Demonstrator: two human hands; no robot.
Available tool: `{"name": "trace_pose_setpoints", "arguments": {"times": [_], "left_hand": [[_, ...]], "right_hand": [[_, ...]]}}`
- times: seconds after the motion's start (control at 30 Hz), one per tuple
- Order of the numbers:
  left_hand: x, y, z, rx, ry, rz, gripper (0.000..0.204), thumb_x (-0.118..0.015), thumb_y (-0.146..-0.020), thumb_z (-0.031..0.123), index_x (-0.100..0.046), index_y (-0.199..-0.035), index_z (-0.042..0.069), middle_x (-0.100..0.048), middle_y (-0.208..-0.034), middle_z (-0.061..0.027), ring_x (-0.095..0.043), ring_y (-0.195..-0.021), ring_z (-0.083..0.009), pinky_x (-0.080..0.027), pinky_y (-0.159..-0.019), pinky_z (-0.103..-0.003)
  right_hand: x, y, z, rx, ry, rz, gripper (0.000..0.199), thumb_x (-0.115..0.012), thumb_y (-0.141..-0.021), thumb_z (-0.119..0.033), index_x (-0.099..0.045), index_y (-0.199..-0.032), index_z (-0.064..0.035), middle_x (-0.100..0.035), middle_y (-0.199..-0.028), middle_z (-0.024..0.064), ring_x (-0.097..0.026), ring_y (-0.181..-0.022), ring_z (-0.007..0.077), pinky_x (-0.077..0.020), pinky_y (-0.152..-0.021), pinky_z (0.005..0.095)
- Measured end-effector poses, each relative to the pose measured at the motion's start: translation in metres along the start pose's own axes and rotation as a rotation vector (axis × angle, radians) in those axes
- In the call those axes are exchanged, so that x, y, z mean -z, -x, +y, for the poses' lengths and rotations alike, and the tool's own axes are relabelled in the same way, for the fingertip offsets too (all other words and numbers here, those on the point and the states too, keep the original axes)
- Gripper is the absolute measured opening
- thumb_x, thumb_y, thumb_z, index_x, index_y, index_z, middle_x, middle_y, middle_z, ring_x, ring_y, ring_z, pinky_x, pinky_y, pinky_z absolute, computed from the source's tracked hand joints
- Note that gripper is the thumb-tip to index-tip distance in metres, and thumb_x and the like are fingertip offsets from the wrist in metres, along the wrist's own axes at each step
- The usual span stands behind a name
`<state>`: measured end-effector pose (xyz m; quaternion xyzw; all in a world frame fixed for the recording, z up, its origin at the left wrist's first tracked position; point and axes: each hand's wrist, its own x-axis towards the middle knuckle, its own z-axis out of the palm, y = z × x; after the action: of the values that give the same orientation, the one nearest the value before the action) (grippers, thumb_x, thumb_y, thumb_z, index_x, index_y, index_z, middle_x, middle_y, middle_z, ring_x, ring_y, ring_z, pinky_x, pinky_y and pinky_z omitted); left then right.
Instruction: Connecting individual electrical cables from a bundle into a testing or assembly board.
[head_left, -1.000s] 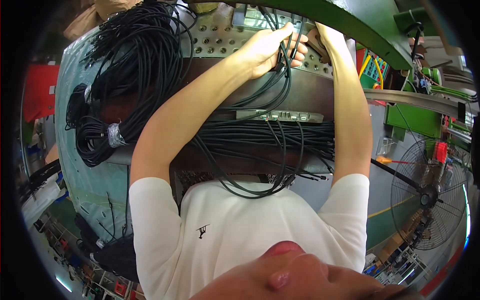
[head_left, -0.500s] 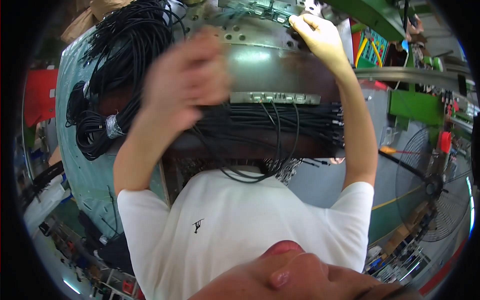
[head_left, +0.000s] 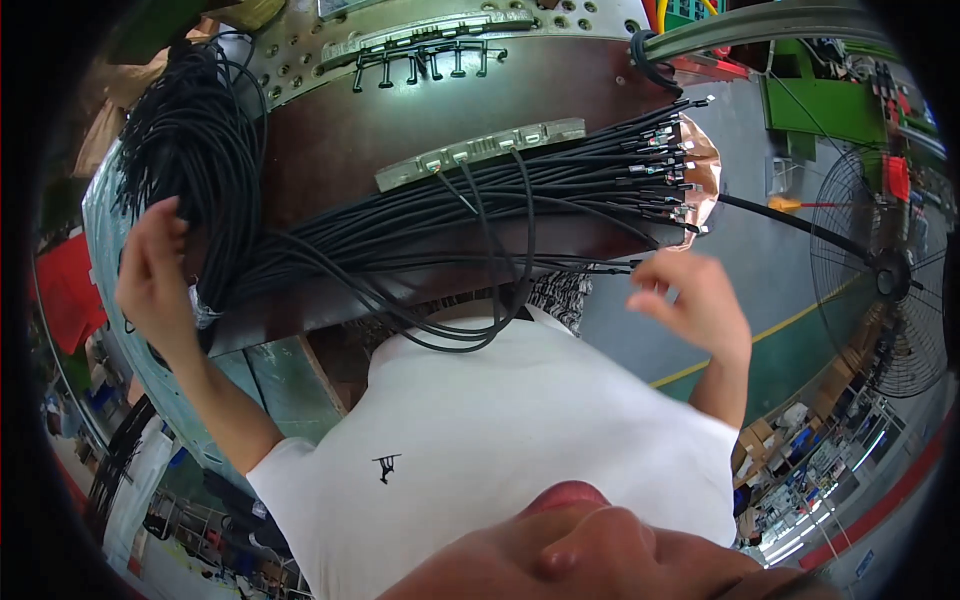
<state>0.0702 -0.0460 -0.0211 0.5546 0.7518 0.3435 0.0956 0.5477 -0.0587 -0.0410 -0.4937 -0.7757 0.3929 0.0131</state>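
My right hand (head_left: 700,305) hovers by the near right edge of the bench, thumb and fingers curled with a gap between them. Its fingertips are close to a few black cable ends (head_left: 615,268); contact is hard to make out. On the far left, my left hand (head_left: 158,275) is raised beside the big cable bundle (head_left: 190,140), fingers loosely bent and apart, nothing visible in it. Many black cables (head_left: 560,180) with metal plug tips lie across the bench. Behind them rests a slotted metal bar (head_left: 490,152), with several cables seated in it and looping down toward me.
At the back, a black branched plastic piece (head_left: 430,68) lies along a metal fixture (head_left: 350,45) by a perforated plate (head_left: 585,18). A copper-coloured sheet (head_left: 706,165) sits under the plug tips. Right of the bench stand a metal rail (head_left: 760,28) and a fan (head_left: 885,275).
My right hand has come back from the fixture to the near right cable ends. My left hand has moved left to the bundle. The view has shifted, and the black branched piece shows now.
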Motion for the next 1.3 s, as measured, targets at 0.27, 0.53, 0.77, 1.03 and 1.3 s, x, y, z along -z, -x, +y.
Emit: {"name": "trace_pose_setpoints", "arguments": {"times": [0.27,0.53,0.77,1.03,1.3], "left_hand": [[-0.098,0.002,0.146,-0.887,0.333,-0.494,0.007,-0.068,-0.080,0.011,-0.066,-0.084,0.005,-0.063,-0.075,-0.0068,-0.059,-0.062,-0.0227,-0.047,-0.055,-0.029],[-0.139,0.069,0.205,-1.010,0.363,-0.706,0.028,-0.066,-0.081,0.032,-0.059,-0.083,0.005,-0.058,-0.074,-0.0050,-0.055,-0.066,-0.0209,-0.045,-0.056,-0.032],[-0.134,0.074,0.187,-0.862,0.227,-0.554,0.017,-0.068,-0.071,0.017,-0.056,-0.066,0.006,-0.056,-0.072,-0.0057,-0.054,-0.076,-0.0238,-0.044,-0.078,-0.039],[-0.099,0.045,0.119,-0.709,0.128,-0.244,0.024,-0.062,-0.081,0.015,-0.065,-0.102,0.003,-0.063,-0.107,-0.0134,-0.057,-0.097,-0.0318,-0.045,-0.086,-0.041],[-0.129,0.031,0.060,-0.634,-0.034,-0.434,0.028,-0.066,-0.079,0.014,-0.063,-0.106,0.007,-0.059,-0.105,-0.0034,-0.055,-0.098,-0.0244,-0.045,-0.082,-0.035]], "right_hand": [[-0.114,0.036,0.047,-0.323,0.315,0.473,0.022,-0.072,-0.076,-0.022,-0.064,-0.091,-0.0077,-0.062,-0.073,0.0063,-0.061,-0.062,0.0248,-0.0472,-0.054,0.0343],[-0.015,0.019,-0.013,0.211,0.577,0.953,0.031,-0.073,-0.067,-0.006,-0.071,-0.098,-0.0100,-0.056,-0.070,0.0015,-0.053,-0.056,0.0162,-0.0411,-0.050,0.0287],[0.017,-0.068,0.007,0.519,0.650,1.082,0.035,-0.070,-0.063,-0.004,-0.072,-0.098,-0.0076,-0.055,-0.084,0.0028,-0.054,-0.071,0.0177,-0.0446,-0.063,0.0307],[-0.004,-0.133,-0.004,0.723,0.157,0.729,0.032,-0.063,-0.069,0.006,-0.062,-0.099,-0.0035,-0.061,-0.090,0.0075,-0.057,-0.070,0.0243,-0.0467,-0.063,0.0315],[-0.008,-0.141,-0.003,0.798,0.265,0.513,0.031,-0.066,-0.066,0.004,-0.061,-0.096,-0.0011,-0.063,-0.091,0.0105,-0.059,-0.070,0.0242,-0.0457,-0.062,0.0310]]}}
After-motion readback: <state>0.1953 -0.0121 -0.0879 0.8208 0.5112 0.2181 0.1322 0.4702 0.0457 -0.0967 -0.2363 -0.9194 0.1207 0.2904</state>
